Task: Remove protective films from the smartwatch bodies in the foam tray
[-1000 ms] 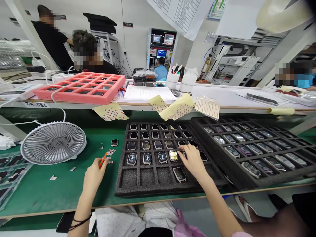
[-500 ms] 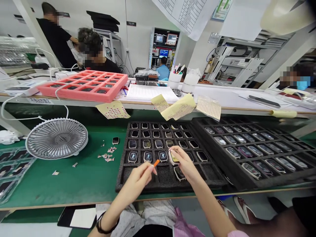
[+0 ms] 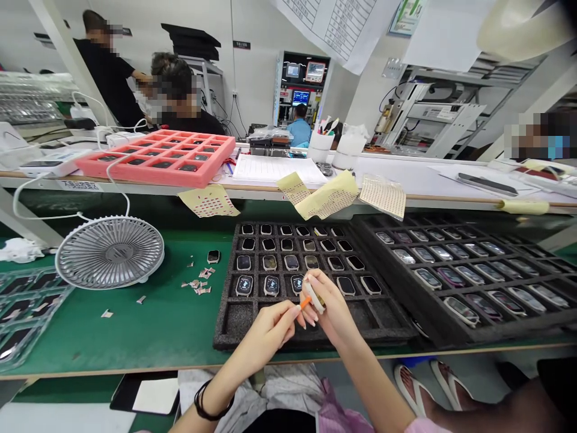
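Above the front part of a black foam tray, my right hand grips a smartwatch without a strap, turned on its edge. My left hand pinches a thin orange stick, whose tip meets or nearly meets the side of the watch. Exactly where the tip touches is too small to tell. Rows of watches fill the tray's compartments behind my hands, and a few of them, such as the lit watch, show a bright dial. My right hand hides part of the tray's front rows.
A second foam tray of watches lies to the right. On the left are a grey fan, a single watch, paper scraps and a clear plastic tray. The shelf above carries a pink foam tray. Other people sit and stand beyond.
My right hand has drawn the watch closer and tipped it from face-up onto its edge. My left hand has moved right, bringing the orange stick to the watch's side.
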A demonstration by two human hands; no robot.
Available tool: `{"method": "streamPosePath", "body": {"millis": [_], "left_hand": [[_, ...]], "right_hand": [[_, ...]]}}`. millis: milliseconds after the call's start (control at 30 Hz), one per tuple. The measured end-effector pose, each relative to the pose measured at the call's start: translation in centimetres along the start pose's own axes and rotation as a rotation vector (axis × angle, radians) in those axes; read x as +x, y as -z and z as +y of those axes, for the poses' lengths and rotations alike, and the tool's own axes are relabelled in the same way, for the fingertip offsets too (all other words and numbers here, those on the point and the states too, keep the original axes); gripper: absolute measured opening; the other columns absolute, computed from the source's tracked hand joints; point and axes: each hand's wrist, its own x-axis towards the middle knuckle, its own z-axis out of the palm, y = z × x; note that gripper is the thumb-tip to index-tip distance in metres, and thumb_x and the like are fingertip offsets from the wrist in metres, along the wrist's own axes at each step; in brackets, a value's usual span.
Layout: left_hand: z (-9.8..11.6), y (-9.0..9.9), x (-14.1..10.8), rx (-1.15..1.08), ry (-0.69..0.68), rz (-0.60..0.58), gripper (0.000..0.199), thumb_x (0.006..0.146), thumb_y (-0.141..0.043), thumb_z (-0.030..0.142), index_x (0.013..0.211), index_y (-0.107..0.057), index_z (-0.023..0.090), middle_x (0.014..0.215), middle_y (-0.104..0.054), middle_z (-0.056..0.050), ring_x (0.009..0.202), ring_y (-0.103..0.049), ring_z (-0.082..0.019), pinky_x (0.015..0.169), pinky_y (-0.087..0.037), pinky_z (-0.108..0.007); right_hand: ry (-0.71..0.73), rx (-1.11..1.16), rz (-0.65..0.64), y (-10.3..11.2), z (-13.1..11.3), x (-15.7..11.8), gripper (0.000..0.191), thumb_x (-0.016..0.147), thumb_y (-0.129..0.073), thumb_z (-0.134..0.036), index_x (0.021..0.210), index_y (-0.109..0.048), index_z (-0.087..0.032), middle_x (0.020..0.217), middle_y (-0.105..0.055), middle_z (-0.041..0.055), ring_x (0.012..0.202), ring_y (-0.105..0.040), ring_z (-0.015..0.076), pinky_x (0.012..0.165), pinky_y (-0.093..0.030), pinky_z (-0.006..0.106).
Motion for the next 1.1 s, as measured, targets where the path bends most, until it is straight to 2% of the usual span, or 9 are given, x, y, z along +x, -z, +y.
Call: {"method": "streamPosePath", "body": {"millis": [133, 367, 500, 600, 700, 900, 967, 1033, 1100], "left_hand": [[0.0, 0.2, 0.1, 0.005, -0.004, -0.014, 0.039, 0.088, -0.043, 0.047, 0.075, -0.056, 0.012, 0.045, -0.035, 0.007, 0.039, -0.024, -0.002, 0.041, -0.019, -0.014], [-0.7, -0.3, 0.3, -0.095, -0.047, -0.008, 0.043, 0.086, -0.045, 0.051, 0.074, -0.057, 0.012, 0.041, -0.035, 0.007, 0.036, -0.024, -0.002, 0.039, -0.017, -0.015], [-1.2, -0.4, 0.5, -0.13, -0.042, 0.003, 0.046, 0.083, -0.047, 0.056, 0.072, -0.056, 0.012, 0.04, -0.035, 0.007, 0.034, -0.022, -0.002, 0.039, -0.017, -0.015], [-1.1, -0.1, 0.8, -0.117, -0.018, 0.072, 0.052, 0.08, -0.047, 0.063, 0.068, -0.054, 0.013, 0.038, -0.034, 0.007, 0.034, -0.024, -0.003, 0.038, -0.017, -0.015], [-0.8, 0.0, 1.2, -0.074, -0.015, 0.157, 0.055, 0.075, -0.051, 0.067, 0.066, -0.053, 0.013, 0.042, -0.032, 0.007, 0.038, -0.024, -0.003, 0.039, -0.018, -0.015], [-1.2, -0.1, 1.4, 0.028, -0.048, 0.21, 0.046, 0.077, -0.054, 0.059, 0.07, -0.052, 0.014, 0.059, -0.037, 0.004, 0.051, -0.031, -0.005, 0.045, -0.025, -0.014], [-1.2, 1.4, 0.8, 0.072, -0.017, 0.273, 0.046, 0.078, -0.051, 0.061, 0.07, -0.049, 0.015, 0.056, -0.034, 0.005, 0.049, -0.029, -0.005, 0.044, -0.024, -0.014], [-1.2, 4.1, -0.2, 0.175, 0.007, 0.42, 0.046, 0.078, -0.048, 0.061, 0.069, -0.047, 0.016, 0.053, -0.032, 0.006, 0.047, -0.028, -0.005, 0.045, -0.022, -0.015], [-1.3, 7.5, -1.3, 0.384, 0.016, 0.638, 0.042, 0.078, -0.048, 0.059, 0.071, -0.049, 0.017, 0.054, -0.035, 0.005, 0.049, -0.032, -0.006, 0.047, -0.023, -0.015]], "right_hand": [[-0.03, -0.001, -0.028, 0.2, 0.2, -0.1, 0.026, 0.084, -0.06, -0.04, 0.083, -0.044, -0.019, 0.05, -0.039, -0.0097, 0.031, -0.028, 0.0014, 0.031, -0.026, 0.013], [-0.223, 0.289, -0.137, 0.2, 0.9, 0.2, 0.031, 0.081, -0.064, -0.036, 0.09, -0.037, -0.023, 0.052, -0.039, -0.0125, 0.032, -0.008, -0.0011, 0.029, -0.009, 0.009], [-0.224, 0.295, -0.107, 0.1, 1.0, 0.4, 0.034, 0.078, -0.066, -0.035, 0.089, -0.037, -0.022, 0.05, -0.037, -0.0126, 0.033, -0.007, -0.0007, 0.028, -0.007, 0.01], [-0.108, 0.233, 0.0, 0.1, 1.0, 0.5, 0.031, 0.079, -0.065, -0.036, 0.091, -0.039, -0.022, 0.05, -0.038, -0.012, 0.033, -0.012, 0.0001, 0.029, -0.013, 0.011], [0.052, 0.087, 0.111, -0.2, 1.3, 0.4, 0.027, 0.082, -0.06, -0.038, 0.095, -0.041, -0.023, 0.05, -0.038, -0.0115, 0.034, -0.019, 0.0011, 0.032, -0.021, 0.011], [0.11, -0.296, 0.143, -0.2, 2.3, 0.5, 0.032, 0.082, -0.056, -0.048, 0.095, -0.041, -0.022, 0.06, -0.043, -0.0082, 0.037, -0.032, 0.0042, 0.033, -0.026, 0.017], [0.246, -0.527, 0.235, 1.2, 1.6, 1.0, 0.029, 0.085, -0.052, -0.046, 0.095, -0.044, -0.021, 0.066, -0.048, -0.005, 0.046, -0.042, 0.0063, 0.043, -0.035, 0.019], [0.388, -0.835, 0.382, 3.3, 0.3, 1.8, 0.024, 0.088, -0.049, -0.043, 0.095, -0.048, -0.02, 0.08, -0.055, 0.0001, 0.067, -0.054, 0.0102, 0.061, -0.042, 0.023], [0.346, -1.127, 0.426, 5.6, -0.9, 2.8, 0.023, 0.091, -0.042, -0.041, 0.096, -0.048, -0.019, 0.083, -0.058, 0.0018, 0.072, -0.055, 0.0134, 0.068, -0.041, 0.026]]}}
